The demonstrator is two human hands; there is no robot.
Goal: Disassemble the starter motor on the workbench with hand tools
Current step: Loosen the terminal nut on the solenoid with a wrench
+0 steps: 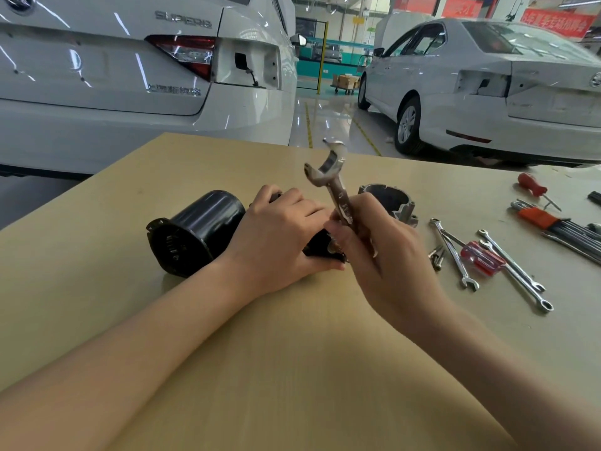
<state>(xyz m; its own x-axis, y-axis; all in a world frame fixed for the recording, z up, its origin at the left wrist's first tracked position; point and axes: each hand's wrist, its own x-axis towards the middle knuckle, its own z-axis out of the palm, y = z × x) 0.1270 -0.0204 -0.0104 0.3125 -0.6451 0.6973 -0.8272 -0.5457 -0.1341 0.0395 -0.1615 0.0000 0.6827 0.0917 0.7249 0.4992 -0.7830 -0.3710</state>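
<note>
A black cylindrical starter housing (198, 232) lies on its side on the wooden workbench (292, 353), its open end facing me. Right beside it my left hand (276, 232) curls over a smaller black starter part (320, 245), mostly hidden beneath the fingers. My right hand (380, 255) grips the shaft of a large open-end wrench (335, 180), whose jaw points up and away, above both hands. The wrench's lower end sits at the black part between my two hands; the contact is hidden.
A grey metal end housing (390, 200) stands behind my right hand. To the right lie combination wrenches (455, 255), a red-handled screwdriver (484, 258), loose bolts (437, 257), a hex key set (553, 222) and another red screwdriver (533, 188). Two white cars stand beyond the bench.
</note>
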